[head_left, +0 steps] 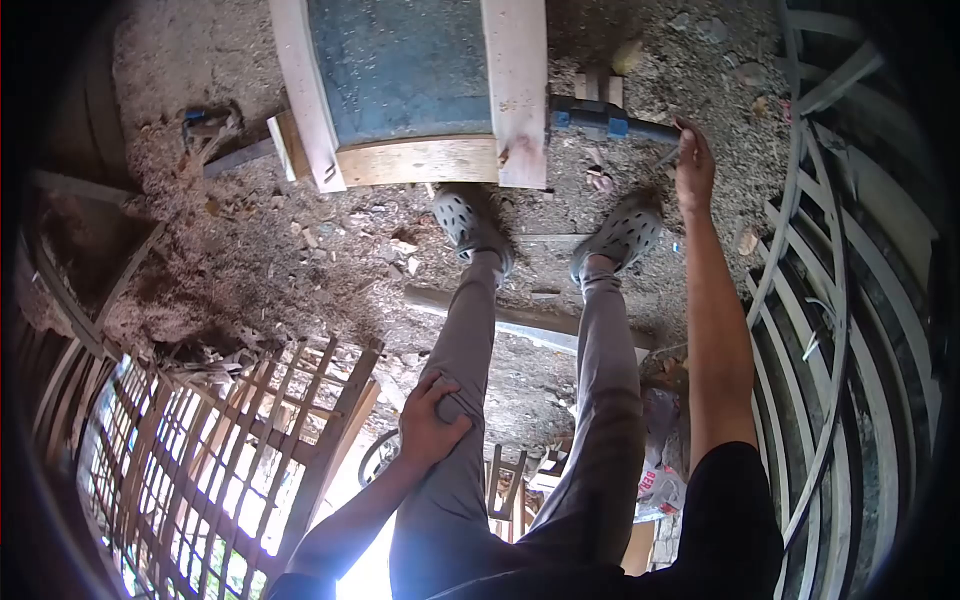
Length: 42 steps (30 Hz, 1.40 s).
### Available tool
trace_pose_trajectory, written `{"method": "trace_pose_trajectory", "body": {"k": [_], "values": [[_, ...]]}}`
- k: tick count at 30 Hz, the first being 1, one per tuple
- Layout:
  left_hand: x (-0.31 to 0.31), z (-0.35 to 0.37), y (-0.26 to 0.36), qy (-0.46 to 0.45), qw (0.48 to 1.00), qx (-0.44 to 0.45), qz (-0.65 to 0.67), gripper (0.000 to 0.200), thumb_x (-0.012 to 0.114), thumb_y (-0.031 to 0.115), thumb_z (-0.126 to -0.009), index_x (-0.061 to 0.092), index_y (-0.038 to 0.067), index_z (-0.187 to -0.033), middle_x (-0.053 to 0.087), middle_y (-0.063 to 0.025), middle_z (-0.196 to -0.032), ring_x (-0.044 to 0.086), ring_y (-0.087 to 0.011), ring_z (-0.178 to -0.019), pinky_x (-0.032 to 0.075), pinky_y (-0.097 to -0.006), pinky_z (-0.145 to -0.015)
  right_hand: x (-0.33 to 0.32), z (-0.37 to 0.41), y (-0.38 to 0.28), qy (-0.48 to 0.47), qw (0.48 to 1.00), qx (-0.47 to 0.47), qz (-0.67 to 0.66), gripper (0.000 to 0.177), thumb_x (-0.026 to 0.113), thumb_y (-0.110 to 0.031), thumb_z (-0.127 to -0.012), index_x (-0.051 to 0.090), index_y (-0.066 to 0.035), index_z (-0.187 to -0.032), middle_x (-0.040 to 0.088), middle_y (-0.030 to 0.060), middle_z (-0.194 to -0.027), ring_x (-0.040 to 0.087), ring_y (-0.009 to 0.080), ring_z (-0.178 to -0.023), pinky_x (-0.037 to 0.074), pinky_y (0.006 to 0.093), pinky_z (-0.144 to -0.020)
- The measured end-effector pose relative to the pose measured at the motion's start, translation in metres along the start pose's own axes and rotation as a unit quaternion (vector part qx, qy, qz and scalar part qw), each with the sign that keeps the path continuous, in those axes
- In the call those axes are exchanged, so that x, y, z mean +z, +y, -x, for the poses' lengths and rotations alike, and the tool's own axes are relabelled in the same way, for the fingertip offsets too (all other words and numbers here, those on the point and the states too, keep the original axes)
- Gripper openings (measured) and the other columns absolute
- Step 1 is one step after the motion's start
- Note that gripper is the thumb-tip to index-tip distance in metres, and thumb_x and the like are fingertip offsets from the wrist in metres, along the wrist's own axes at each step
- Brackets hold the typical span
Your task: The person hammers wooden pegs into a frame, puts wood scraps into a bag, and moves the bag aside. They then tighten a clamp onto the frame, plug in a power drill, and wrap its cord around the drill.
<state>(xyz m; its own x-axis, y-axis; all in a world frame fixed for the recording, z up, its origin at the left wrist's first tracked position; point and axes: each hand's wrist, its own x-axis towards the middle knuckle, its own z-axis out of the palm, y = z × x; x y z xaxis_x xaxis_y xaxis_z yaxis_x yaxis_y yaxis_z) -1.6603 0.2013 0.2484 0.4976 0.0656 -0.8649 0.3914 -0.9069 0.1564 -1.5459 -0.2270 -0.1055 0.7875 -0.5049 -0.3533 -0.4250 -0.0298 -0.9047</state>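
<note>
My right hand [694, 172] reaches forward, its fingers closed at the near end of a dark bar clamp [630, 127] with blue parts. The clamp's other end meets the right side of a wooden frame [515, 90]. Pale boards make up this frame, around a dusty blue-grey panel [405, 70]. My left hand [432, 420] rests on my knee, fingers apart and curved over the grey trouser leg [465, 370]. Nothing shows in that hand.
Wood shavings and scraps cover the ground. A plank [530, 328] lies behind my shoes [622, 235]. Another dark tool with blue parts [210, 125] sits left of the frame. Slatted wood [290, 440] stands at lower left, curved slats [850, 330] at right.
</note>
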Motion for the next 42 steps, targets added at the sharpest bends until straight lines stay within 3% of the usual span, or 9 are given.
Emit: {"method": "trace_pose_trajectory", "body": {"k": [12, 20, 22, 23, 27, 30, 35, 39, 42], "values": [[-0.004, -0.006, 0.002, -0.016, 1.0, -0.006, -0.015, 0.049, 0.078, 0.024, -0.061, 0.069, 0.01, -0.107, 0.055, -0.018, -0.135, 0.057, -0.037, -0.12, 0.047, -0.0434, -0.101, 0.002, -0.038, -0.092, 0.097, 0.981, -0.069, 0.156, 0.038, 0.048, -0.032, -0.105, 0.068, 0.0, -0.11, 0.071, 0.0114, -0.107, 0.067, 0.0198, -0.1, 0.049, 0.0336, -0.093], [-0.005, -0.005, -0.001, -0.006, 1.0, -0.008, -0.004, 0.049, 0.078, 0.025, -0.061, 0.069, 0.009, -0.107, 0.055, -0.0194, -0.135, 0.057, -0.0377, -0.12, 0.047, -0.0435, -0.101, -0.043, 0.081, -0.035, -0.059, 0.964, -0.216, 0.142, 0.038, 0.043, -0.031, -0.105, 0.068, -0.003, -0.11, 0.072, 0.0143, -0.108, 0.07, 0.025, -0.099, 0.055, 0.0388, -0.086], [-0.002, -0.001, -0.001, -0.004, 1.0, -0.004, 0.009, 0.049, 0.078, 0.025, -0.061, 0.069, 0.009, -0.107, 0.055, -0.0199, -0.134, 0.057, -0.038, -0.12, 0.047, -0.0436, -0.101, -0.043, 0.127, -0.016, -0.2, 0.892, -0.096, 0.394, 0.022, 0.055, -0.022, -0.1, 0.069, -0.009, -0.113, 0.072, 0.0117, -0.108, 0.07, 0.0231, -0.1, 0.056, 0.0406, -0.087], [-0.002, 0.0, -0.003, -0.003, 1.0, 0.003, 0.0, 0.049, 0.078, 0.025, -0.061, 0.069, 0.009, -0.107, 0.055, -0.0202, -0.134, 0.057, -0.0381, -0.12, 0.046, -0.0438, -0.101, -0.052, 0.127, 0.006, -0.284, 0.846, -0.207, 0.402, 0.019, 0.063, -0.019, -0.095, 0.067, -0.009, -0.111, 0.07, 0.0118, -0.113, 0.068, 0.0277, -0.103, 0.054, 0.039, -0.088], [-0.003, -0.005, -0.005, -0.004, 1.0, 0.015, -0.009, 0.048, 0.078, 0.026, -0.061, 0.07, 0.009, -0.106, 0.055, -0.0209, -0.134, 0.056, -0.0386, -0.121, 0.046, -0.0437, -0.102, -0.007, 0.117, -0.027, 0.088, 0.981, 0.006, 0.174, 0.035, 0.055, -0.016, -0.1, 0.055, 0.0, -0.131, 0.065, 0.0204, -0.12, 0.065, 0.0331, -0.105, 0.051, 0.0409, -0.092], [-0.004, -0.006, -0.004, -0.036, 0.999, 0.01, -0.001, 0.047, 0.078, 0.024, -0.062, 0.07, 0.009, -0.106, 0.055, -0.0204, -0.134, 0.055, -0.0382, -0.122, 0.046, -0.044, -0.102, 0.005, 0.081, 0.012, -0.016, 0.885, 0.221, 0.409, 0.057, 0.053, -0.039, -0.098, 0.047, 0.002, -0.136, 0.066, 0.0271, -0.111, 0.061, 0.0461, -0.107, 0.048, 0.0499, -0.091], [-0.004, -0.005, -0.005, -0.029, 0.999, -0.002, 0.017, 0.045, 0.076, 0.02, -0.062, 0.071, 0.008, -0.105, 0.054, -0.0198, -0.135, 0.055, -0.0369, -0.123, 0.045, -0.0441, -0.103, -0.002, 0.015, 0.024, -0.09, 0.837, 0.17, 0.513, 0.043, 0.056, -0.042, -0.097, 0.067, -0.002, -0.11, 0.07, 0.0234, -0.092, 0.066, 0.0452, -0.091, 0.052, 0.048, -0.081], [-0.006, -0.006, -0.004, -0.036, 0.999, -0.006, 0.019, 0.045, 0.076, 0.02, -0.062, 0.071, 0.007, -0.105, 0.054, -0.0197, -0.135, 0.055, -0.0368, -0.123, 0.046, -0.0438, -0.102, -0.013, -0.056, 0.055, -0.206, 0.976, 0.056, 0.036, 0.031, 0.068, -0.017, -0.092, 0.067, -0.007, -0.121, 0.072, 0.0154, -0.11, 0.069, 0.0287, -0.101, 0.054, 0.0363, -0.084], [-0.006, -0.006, -0.008, -0.032, 0.999, -0.002, 0.015, 0.045, 0.076, 0.02, -0.063, 0.071, 0.007, -0.105, 0.054, -0.0198, -0.135, 0.056, -0.0368, -0.123, 0.046, -0.0437, -0.102, -0.026, -0.064, 0.035, -0.212, 0.96, 0.156, -0.098, 0.066, 0.071, -0.003, -0.084, 0.042, 0.0, -0.143, 0.067, 0.0178, -0.122, 0.065, 0.025, -0.112, 0.054, 0.0309, -0.091]]}}
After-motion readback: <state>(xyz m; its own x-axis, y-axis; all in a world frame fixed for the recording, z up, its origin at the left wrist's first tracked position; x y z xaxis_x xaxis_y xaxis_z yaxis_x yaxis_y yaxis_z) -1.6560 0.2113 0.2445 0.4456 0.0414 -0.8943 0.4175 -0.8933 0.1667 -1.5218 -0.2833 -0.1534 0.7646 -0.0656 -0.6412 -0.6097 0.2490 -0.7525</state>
